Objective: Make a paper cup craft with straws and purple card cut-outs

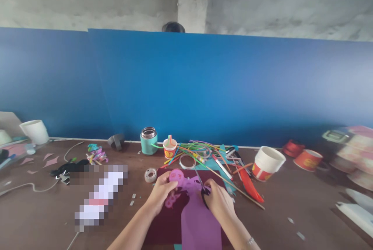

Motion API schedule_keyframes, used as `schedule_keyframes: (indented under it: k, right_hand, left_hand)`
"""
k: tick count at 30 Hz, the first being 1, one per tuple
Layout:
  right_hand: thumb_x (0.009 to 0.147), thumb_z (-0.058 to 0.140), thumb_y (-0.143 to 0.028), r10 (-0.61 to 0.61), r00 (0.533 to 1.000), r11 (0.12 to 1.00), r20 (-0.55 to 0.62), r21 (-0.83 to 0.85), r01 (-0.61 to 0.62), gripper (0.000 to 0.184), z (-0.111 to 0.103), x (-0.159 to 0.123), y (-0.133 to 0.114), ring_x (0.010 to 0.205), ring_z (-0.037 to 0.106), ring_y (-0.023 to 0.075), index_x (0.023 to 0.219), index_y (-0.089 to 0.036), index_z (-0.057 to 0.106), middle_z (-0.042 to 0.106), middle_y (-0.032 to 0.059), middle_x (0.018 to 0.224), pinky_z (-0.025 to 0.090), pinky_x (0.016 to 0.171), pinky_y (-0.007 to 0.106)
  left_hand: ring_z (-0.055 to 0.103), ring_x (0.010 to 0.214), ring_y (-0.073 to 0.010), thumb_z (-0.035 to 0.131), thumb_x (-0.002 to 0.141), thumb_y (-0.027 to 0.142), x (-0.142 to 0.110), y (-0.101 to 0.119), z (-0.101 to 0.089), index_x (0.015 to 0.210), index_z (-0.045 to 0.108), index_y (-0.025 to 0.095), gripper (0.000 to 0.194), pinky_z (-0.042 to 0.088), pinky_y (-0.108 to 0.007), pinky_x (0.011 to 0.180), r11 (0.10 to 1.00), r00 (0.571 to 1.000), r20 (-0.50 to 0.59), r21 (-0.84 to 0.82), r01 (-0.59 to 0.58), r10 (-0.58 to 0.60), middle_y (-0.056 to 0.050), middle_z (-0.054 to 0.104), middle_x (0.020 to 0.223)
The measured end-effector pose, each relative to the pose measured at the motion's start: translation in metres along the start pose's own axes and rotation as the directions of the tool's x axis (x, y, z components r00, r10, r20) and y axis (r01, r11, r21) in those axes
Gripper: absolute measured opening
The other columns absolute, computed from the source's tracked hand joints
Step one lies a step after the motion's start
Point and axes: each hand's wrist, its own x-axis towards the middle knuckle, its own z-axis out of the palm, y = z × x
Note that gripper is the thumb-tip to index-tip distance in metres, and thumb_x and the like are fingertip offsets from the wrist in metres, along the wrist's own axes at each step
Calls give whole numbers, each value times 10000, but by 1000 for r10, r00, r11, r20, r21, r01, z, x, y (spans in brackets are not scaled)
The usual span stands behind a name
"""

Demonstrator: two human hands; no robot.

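Observation:
My left hand (pixel 162 192) is closed on the edge of a purple paper cutout (pixel 176 177) with a rounded end and reddish marks. A small pink paper piece (pixel 170 201) shows just below those fingers. In my right hand (pixel 220 200) is a pair of scissors (pixel 200 179) with black handles, its blades pointing up and away from me at the purple paper. A larger purple sheet (pixel 201 221) extends toward me between my wrists. Dark maroon sheet material (pixel 166 224) lies beneath it. Fingers partly hide where the paper meets the blades.
Behind my hands lie a tape roll (pixel 150 175), a teal jar (pixel 149 141), a paper cup (pixel 169 149) and a heap of coloured pipe cleaners (pixel 201 152). Stacked paper cups (pixel 267 163) and a wooden stick (pixel 241 191) are to the right. A blue partition (pixel 186 86) borders the table.

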Motion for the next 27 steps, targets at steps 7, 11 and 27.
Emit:
schedule_keyframes:
  k: [7, 11, 27]
  right_hand:
    - [636, 658, -325, 47, 998, 991, 50, 121, -53, 423, 5, 8, 14, 941, 630, 258, 1027, -181, 589, 683, 112, 1002, 423, 710, 288]
    - [593, 681, -323, 41, 995, 984, 88, 171, -56, 458, 3, 10, 18, 862, 644, 249, 1021, -186, 594, 696, 78, 912, 427, 680, 273]
    - [779, 523, -305, -191, 972, 982, -139, -26, 189, 297, 9, 0, 13, 933, 595, 257, 1041, -178, 581, 630, 108, 969, 440, 777, 341]
  left_hand:
    - [453, 486, -73, 626, 628, 254, 6, 5, -8, 905, 580, 143, 302, 335, -186, 447, 997, 988, -137, 6, -74, 75, 35, 564, 627]
    - [408, 438, -57, 576, 713, 378, 10, 12, -21, 818, 626, 130, 274, 329, -192, 455, 983, 972, -196, 152, -103, 133, 27, 570, 594]
    - [604, 714, -164, 567, 692, 225, -11, 2, -12, 894, 697, 191, 243, 417, -241, 632, 587, 972, 236, 785, -199, 14, -23, 689, 806]
